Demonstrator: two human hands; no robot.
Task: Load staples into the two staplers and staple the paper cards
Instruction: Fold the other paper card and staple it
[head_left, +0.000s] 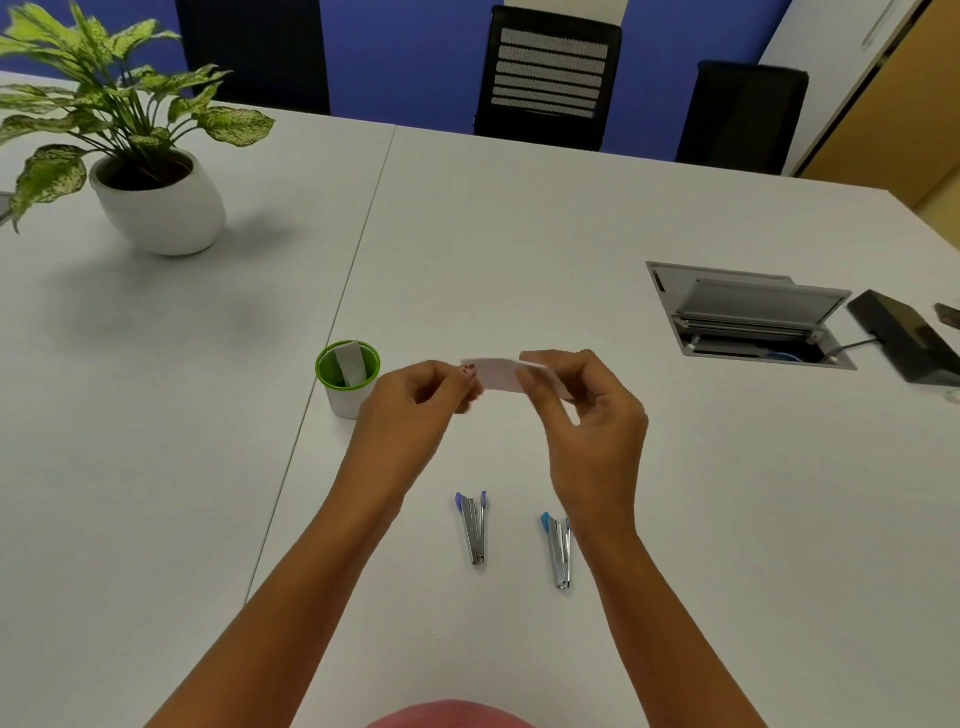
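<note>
Two small staplers lie on the white table (675, 467) toward its near edge, the purple-tipped stapler (474, 527) left of the blue-tipped stapler (558, 551), apart. Above them, the left hand (415, 410) and right hand (587, 415) each pinch one end of a pale paper card (496, 375), held in the air. Beside the left hand stands a green-rimmed cup (347, 379). A potted plant (156, 202) stands near the far left corner.

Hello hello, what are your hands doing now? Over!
Left hand and right hand pinch one paper card. Both staplers untouched on table. Nothing blocking.
</note>
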